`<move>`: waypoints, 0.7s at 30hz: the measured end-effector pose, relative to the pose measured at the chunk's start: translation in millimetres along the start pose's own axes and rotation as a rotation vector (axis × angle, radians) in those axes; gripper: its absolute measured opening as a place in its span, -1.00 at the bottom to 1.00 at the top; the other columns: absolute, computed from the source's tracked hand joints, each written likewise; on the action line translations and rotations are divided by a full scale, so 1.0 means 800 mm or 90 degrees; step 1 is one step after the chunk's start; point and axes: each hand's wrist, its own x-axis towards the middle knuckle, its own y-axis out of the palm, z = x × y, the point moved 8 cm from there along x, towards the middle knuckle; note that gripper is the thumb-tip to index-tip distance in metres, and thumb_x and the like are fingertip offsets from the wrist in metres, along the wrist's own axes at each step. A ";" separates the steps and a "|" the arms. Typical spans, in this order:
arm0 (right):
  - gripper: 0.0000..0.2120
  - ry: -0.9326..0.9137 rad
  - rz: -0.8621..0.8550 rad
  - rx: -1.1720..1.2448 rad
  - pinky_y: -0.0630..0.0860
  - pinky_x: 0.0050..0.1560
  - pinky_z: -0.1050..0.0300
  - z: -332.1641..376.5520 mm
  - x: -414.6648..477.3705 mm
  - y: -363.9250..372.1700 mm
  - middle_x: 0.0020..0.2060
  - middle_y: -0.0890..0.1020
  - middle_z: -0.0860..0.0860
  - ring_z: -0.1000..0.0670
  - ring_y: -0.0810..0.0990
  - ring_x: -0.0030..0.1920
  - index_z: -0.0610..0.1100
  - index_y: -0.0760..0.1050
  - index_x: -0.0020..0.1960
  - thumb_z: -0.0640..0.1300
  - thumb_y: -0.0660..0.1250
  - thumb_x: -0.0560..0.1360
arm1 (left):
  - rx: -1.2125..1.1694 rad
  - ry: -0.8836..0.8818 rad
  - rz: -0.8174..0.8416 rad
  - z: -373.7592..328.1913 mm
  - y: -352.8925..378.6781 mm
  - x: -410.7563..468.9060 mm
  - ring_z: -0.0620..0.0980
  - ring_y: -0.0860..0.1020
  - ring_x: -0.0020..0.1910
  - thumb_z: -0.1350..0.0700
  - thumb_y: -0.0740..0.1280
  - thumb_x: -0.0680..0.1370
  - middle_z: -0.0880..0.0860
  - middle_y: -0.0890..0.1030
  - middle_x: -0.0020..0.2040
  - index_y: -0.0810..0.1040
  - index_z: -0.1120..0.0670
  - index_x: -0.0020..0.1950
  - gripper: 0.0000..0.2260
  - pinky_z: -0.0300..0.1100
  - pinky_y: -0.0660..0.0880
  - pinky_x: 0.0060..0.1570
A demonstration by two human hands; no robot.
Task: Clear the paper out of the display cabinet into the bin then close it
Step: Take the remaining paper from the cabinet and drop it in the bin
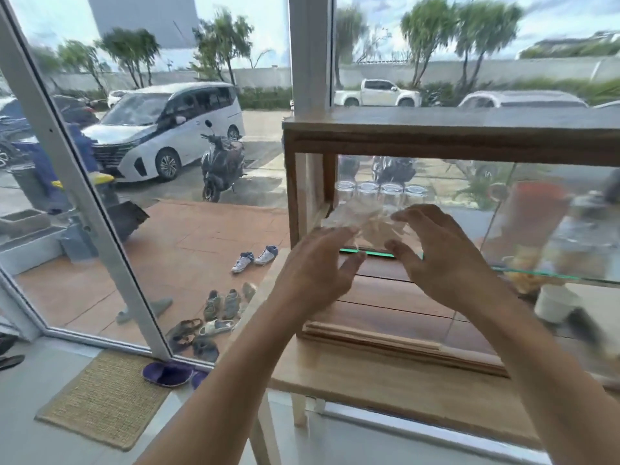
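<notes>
This looks like a small café or shop front. A wooden display cabinet (453,139) with glass panes stands on a desk (385,391) against floor-to-ceiling windows (188,182), with a row of upturned glasses (379,193) inside. Outside lie a tiled forecourt, parked cars (167,129) and a scooter (221,166). Shoes (218,303) sit by the door, a mat (104,397) just inside.

Single head-worn wide-angle view, looking forward and slightly down from close range into the wooden display cabinet (436,142) on the counter (385,380). Both forearms reaching in from below. Window glass (151,162) beyond, edges bowed by the lens.
</notes>
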 end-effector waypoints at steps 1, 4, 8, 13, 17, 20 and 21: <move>-0.57 0.021 0.014 -0.005 0.24 0.39 0.03 -0.006 0.007 0.000 0.43 0.33 0.02 -0.06 0.27 0.44 0.03 0.31 0.43 0.06 0.23 0.58 | 0.002 0.000 0.000 -0.003 0.002 0.012 0.09 0.47 0.37 0.01 0.36 0.57 0.08 0.59 0.34 0.48 0.04 0.42 -0.58 0.04 0.39 0.37; -0.51 0.069 0.057 0.006 0.16 0.48 -0.09 -0.022 0.029 0.010 0.53 0.21 -0.03 -0.13 0.16 0.53 0.07 0.21 0.50 0.10 0.18 0.59 | 0.039 -0.008 0.035 -0.007 0.013 0.048 0.11 0.31 0.48 -0.05 0.34 0.57 0.09 0.40 0.48 0.31 0.04 0.52 -0.46 0.04 0.27 0.41; -0.46 0.114 0.115 0.000 0.18 0.47 -0.19 -0.035 0.056 0.034 0.56 0.15 -0.06 -0.19 0.12 0.55 0.14 0.13 0.53 0.14 0.16 0.59 | 0.048 -0.047 0.111 0.012 0.036 0.090 0.19 0.12 0.57 -0.12 0.34 0.55 0.11 0.19 0.60 0.13 -0.01 0.59 -0.31 0.19 0.21 0.44; -0.43 0.143 0.170 -0.017 0.20 0.48 -0.22 -0.049 0.078 0.059 0.55 0.19 -0.12 -0.23 0.15 0.53 0.13 0.10 0.55 0.14 0.17 0.58 | 0.046 -0.060 0.199 0.035 0.065 0.121 0.31 0.15 0.55 -0.14 0.38 0.50 0.21 0.21 0.57 0.07 -0.03 0.61 -0.22 0.26 0.21 0.47; -0.41 0.142 0.188 0.002 0.22 0.46 -0.17 -0.054 0.083 0.070 0.53 0.24 -0.08 -0.21 0.21 0.50 0.08 0.09 0.56 0.03 0.20 0.58 | 0.059 -0.039 0.251 0.034 0.081 0.127 0.23 0.22 0.55 -0.01 0.39 0.51 0.20 0.24 0.58 0.09 0.03 0.62 -0.24 0.10 0.22 0.50; -0.44 0.118 0.180 0.027 0.24 0.45 -0.13 -0.055 0.082 0.075 0.49 0.31 -0.06 -0.18 0.26 0.48 0.04 0.14 0.54 -0.07 0.21 0.58 | -0.008 -0.059 0.280 0.040 0.095 0.126 0.13 0.37 0.47 0.05 0.38 0.52 0.12 0.38 0.52 0.20 0.06 0.58 -0.33 0.00 0.34 0.43; -0.47 0.108 0.169 0.043 0.28 0.43 -0.12 -0.055 0.082 0.076 0.48 0.34 -0.06 -0.18 0.30 0.45 0.03 0.19 0.53 -0.09 0.21 0.58 | -0.027 -0.057 0.268 0.043 0.097 0.127 0.11 0.49 0.35 0.04 0.37 0.51 0.12 0.51 0.42 0.33 0.04 0.52 -0.42 0.04 0.44 0.34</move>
